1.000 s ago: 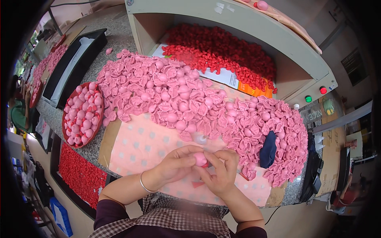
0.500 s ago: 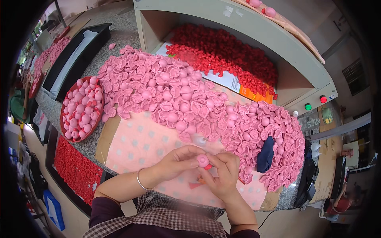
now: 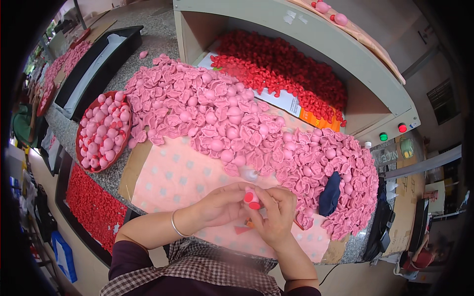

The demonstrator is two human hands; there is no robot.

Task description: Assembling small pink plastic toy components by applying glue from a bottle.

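Both hands meet just in front of the pink heap on the desk. The left hand and right hand pinch one small red-and-pink piece between their fingers, slightly nearer the right.

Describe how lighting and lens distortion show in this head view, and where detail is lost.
Head view: even, soft light, no hard shadows on the pink cloth; fisheye bends the shelf edge and leaves a black rim at the corners; both hands and the small pink and red piece are sharp; the far right background is dim and blurred.
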